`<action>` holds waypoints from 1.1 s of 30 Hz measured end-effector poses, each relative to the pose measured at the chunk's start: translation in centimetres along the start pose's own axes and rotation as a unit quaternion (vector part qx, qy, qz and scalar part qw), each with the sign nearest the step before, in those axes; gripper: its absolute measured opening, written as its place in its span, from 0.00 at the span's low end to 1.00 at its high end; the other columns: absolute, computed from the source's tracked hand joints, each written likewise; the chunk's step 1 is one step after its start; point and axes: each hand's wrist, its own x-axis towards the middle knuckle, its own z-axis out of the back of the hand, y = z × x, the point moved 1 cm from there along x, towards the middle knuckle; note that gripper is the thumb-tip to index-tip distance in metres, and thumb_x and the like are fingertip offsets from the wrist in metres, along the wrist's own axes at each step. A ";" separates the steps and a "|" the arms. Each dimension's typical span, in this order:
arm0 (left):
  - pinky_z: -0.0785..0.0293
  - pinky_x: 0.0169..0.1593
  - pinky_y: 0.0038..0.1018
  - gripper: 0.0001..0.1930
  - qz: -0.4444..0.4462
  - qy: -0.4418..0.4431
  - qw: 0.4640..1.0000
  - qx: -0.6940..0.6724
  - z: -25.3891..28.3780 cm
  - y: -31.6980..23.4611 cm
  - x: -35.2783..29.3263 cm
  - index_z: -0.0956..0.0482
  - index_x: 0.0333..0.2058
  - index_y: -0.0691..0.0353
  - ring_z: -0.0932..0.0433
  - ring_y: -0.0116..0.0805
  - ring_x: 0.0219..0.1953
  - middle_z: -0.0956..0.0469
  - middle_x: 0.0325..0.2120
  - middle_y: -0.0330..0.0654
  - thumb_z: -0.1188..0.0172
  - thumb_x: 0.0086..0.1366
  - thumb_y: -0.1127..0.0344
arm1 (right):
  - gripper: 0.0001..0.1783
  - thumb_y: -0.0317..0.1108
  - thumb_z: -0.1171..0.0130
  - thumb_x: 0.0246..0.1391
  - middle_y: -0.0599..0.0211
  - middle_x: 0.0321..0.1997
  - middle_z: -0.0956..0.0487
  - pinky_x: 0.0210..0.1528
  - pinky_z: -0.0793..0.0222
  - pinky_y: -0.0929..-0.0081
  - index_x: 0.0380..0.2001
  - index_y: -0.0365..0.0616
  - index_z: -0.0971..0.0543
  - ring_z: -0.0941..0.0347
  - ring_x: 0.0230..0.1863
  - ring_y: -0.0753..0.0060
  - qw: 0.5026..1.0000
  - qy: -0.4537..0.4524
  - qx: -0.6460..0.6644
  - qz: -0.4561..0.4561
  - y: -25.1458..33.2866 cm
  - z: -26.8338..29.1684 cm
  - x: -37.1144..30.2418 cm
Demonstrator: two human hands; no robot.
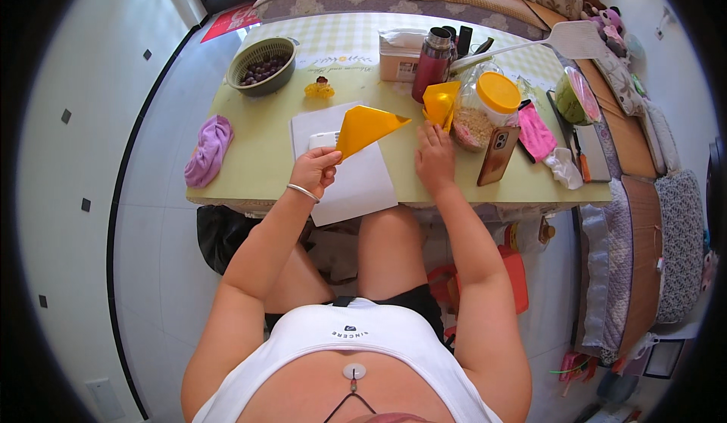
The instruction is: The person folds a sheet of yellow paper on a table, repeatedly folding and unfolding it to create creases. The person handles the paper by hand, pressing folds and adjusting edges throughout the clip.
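Note:
My left hand (316, 169) pinches the lower corner of a shiny gold paper folded into a triangle (369, 130), holding it up over the table. Beneath it lie several white paper sheets (356, 188) with a small white device (324, 140) on top, partly hidden. My right hand (435, 154) rests on the table, fingers stretched forward against the bottom of a second folded gold paper (441, 103). That piece sits between a dark red thermos (430, 67) and a clear jar with a yellow lid (498, 92). A phone (498, 156) stands upright right of this hand.
A green colander (282, 74) of dark grapes and a small yellow figurine (319, 87) are at the far left, a purple cloth (210, 150) nearer. A tissue box (400, 53), white fly swatter (572, 40), pink cloth (538, 131) and orange-handled knife (581, 158) are behind and to the right.

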 end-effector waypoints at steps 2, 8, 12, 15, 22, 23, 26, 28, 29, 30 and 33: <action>0.41 0.18 0.16 0.07 0.003 -0.006 1.000 0.016 -0.2 0.2 0.3 0.21 0.37 0.64 0.33 0.19 0.18 0.22 0.26 0.37 0.33 0.62 0.72 | 0.29 0.32 0.40 0.53 0.52 0.71 0.36 0.72 0.47 0.53 0.61 0.47 0.26 0.42 0.72 0.47 0.999 -0.026 0.020 0.017 0.2 0.0 -0.2; 0.42 0.17 0.18 0.07 0.020 -0.007 0.990 0.138 2.1 1.5 0.9 0.21 0.37 0.62 0.34 0.20 0.15 0.22 0.24 0.37 0.33 0.61 0.71 | 0.32 0.28 0.42 0.51 0.42 0.73 0.43 0.73 0.51 0.52 0.63 0.48 0.28 0.47 0.73 0.41 0.997 -0.055 0.055 -0.003 0.0 0.2 -0.3; 0.40 0.17 0.20 0.08 -0.016 -0.053 0.968 0.243 4.6 1.5 -0.2 0.21 0.35 0.64 0.32 0.21 0.15 0.22 0.22 0.37 0.31 0.59 0.70 | 0.34 0.28 0.42 0.50 0.41 0.75 0.47 0.74 0.54 0.51 0.64 0.52 0.28 0.52 0.75 0.40 0.999 -0.030 0.036 -0.022 0.5 0.6 -0.1; 0.28 0.26 0.25 0.12 -0.117 -0.114 0.876 0.453 6.2 1.2 -0.9 0.19 0.35 0.66 0.24 0.29 0.21 0.20 0.23 0.41 0.28 0.56 0.66 | 0.36 0.30 0.40 0.51 0.42 0.75 0.47 0.75 0.56 0.51 0.66 0.55 0.29 0.52 0.75 0.41 0.998 -0.008 -0.009 -0.056 0.7 0.6 0.2; 0.23 0.34 0.33 0.14 -0.440 -0.153 0.637 0.614 5.0 -0.5 -3.2 0.18 0.37 0.62 0.21 0.42 0.30 0.20 0.36 0.48 0.29 0.54 0.64 | 0.37 0.32 0.40 0.54 0.41 0.73 0.43 0.74 0.53 0.53 0.67 0.37 0.36 0.48 0.74 0.45 0.989 -0.026 0.076 -0.121 1.0 -0.5 2.0; 0.23 0.34 0.33 0.14 -0.481 -0.150 0.616 0.606 4.4 -0.7 -3.4 0.18 0.38 0.62 0.21 0.42 0.31 0.20 0.37 0.48 0.30 0.53 0.65 | 0.36 0.32 0.41 0.54 0.41 0.72 0.41 0.74 0.52 0.54 0.66 0.34 0.35 0.46 0.73 0.45 0.984 -0.057 0.113 -0.128 0.3 -0.8 1.9; 0.24 0.32 0.27 0.12 -0.406 -0.122 0.717 0.553 2.7 -1.3 -5.5 0.19 0.39 0.64 0.24 0.35 0.23 0.21 0.41 0.48 0.32 0.56 0.70 | 0.33 0.30 0.42 0.55 0.39 0.67 0.34 0.73 0.49 0.55 0.64 0.31 0.33 0.40 0.70 0.42 0.960 -0.136 0.204 -0.137 0.7 0.8 1.6; 0.25 0.31 0.25 0.12 -0.383 -0.107 0.757 0.519 2.5 -1.2 -6.1 0.19 0.40 0.64 0.25 0.32 0.22 0.21 0.41 0.46 0.32 0.56 0.71 | 0.24 0.26 0.42 0.58 0.44 0.61 0.26 0.65 0.35 0.63 0.59 0.30 0.27 0.28 0.61 0.48 0.952 -0.209 0.184 -0.130 2.2 4.4 1.4; 0.25 0.30 0.24 0.12 -0.371 -0.098 0.775 0.502 2.5 -1.0 -6.3 0.20 0.41 0.64 0.26 0.31 0.22 0.21 0.41 0.46 0.33 0.57 0.72 | 0.23 0.25 0.42 0.59 0.47 0.60 0.25 0.63 0.33 0.67 0.58 0.30 0.26 0.27 0.59 0.54 0.917 -0.218 0.289 -0.169 2.6 5.2 1.2; 0.24 0.32 0.23 0.13 -0.384 -0.076 0.774 0.497 2.5 -0.8 -6.1 0.20 0.43 0.64 0.24 0.28 0.24 0.21 0.42 0.45 0.34 0.58 0.74 | 0.22 0.24 0.42 0.60 0.50 0.60 0.24 0.60 0.31 0.70 0.57 0.31 0.25 0.25 0.57 0.59 0.870 -0.227 0.387 -0.207 2.7 6.1 0.9; 0.22 0.35 0.22 0.15 -0.358 -0.055 0.837 0.411 1.8 -0.5 -5.6 0.20 0.46 0.65 0.23 0.26 0.28 0.22 0.43 0.44 0.35 0.59 0.74 | 0.18 0.22 0.41 0.62 0.62 0.54 0.21 0.52 0.27 0.81 0.55 0.32 0.22 0.23 0.49 0.78 0.747 -0.232 0.576 -0.238 4.7 8.7 0.4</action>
